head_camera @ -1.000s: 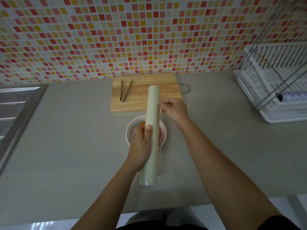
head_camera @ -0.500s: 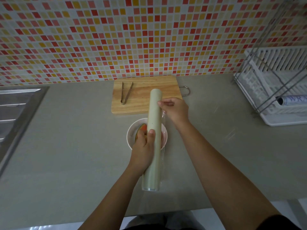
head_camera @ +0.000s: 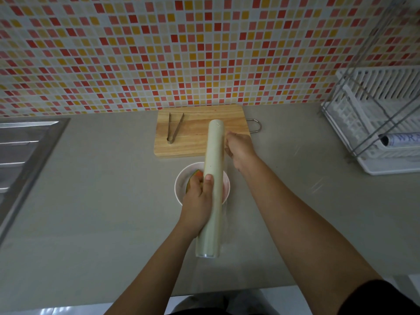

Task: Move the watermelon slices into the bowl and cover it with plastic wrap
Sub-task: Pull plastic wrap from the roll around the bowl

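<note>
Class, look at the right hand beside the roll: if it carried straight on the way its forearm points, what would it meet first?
Probably the wooden cutting board. The right hand, fingers pinched by the pale plastic wrap roll, points up-left toward it, though its height above the board is unclear.

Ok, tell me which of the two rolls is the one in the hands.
The long pale roll over the bowl, gripped by the left hand. The other, a printed roll, lies in the dish rack at right, untouched.

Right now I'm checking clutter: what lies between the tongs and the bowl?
Head view: only cutting board wood, then bare counter, between tongs and bowl.
</note>
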Tool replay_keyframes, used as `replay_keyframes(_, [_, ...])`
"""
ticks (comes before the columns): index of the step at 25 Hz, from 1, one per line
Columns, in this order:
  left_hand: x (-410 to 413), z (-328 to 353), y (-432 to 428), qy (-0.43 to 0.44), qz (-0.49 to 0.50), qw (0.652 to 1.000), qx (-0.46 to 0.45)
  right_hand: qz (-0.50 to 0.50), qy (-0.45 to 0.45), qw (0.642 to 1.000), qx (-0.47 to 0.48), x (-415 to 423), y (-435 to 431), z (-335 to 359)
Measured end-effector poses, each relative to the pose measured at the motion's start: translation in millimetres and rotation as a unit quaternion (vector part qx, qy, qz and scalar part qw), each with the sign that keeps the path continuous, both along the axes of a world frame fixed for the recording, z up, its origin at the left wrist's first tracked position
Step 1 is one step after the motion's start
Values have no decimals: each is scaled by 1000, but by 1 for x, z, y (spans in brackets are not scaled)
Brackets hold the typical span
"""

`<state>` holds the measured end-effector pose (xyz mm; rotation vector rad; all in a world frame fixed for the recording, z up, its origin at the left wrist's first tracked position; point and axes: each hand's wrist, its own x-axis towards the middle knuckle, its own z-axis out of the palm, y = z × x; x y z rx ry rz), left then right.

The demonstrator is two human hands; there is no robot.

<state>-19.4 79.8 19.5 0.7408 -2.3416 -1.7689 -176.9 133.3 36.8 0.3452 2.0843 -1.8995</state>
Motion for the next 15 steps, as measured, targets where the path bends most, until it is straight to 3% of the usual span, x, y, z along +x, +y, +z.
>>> replay_keyframes(2, [0,-2,1,3,3,1000,-2,-7,20,1000,-13,1,1,-3])
replay_keyframes(6, [-1,-6,2,22,-12,1000,-9,26,154,983,97,-3,8,1])
replay_keyframes(12, [-1,-6,2,42,-23,998,-38,89,115,972,187,-15,11,14])
replay_keyframes(15, [0,-1,2,18,-3,999,-37,87,35,992,89,-18,7,23])
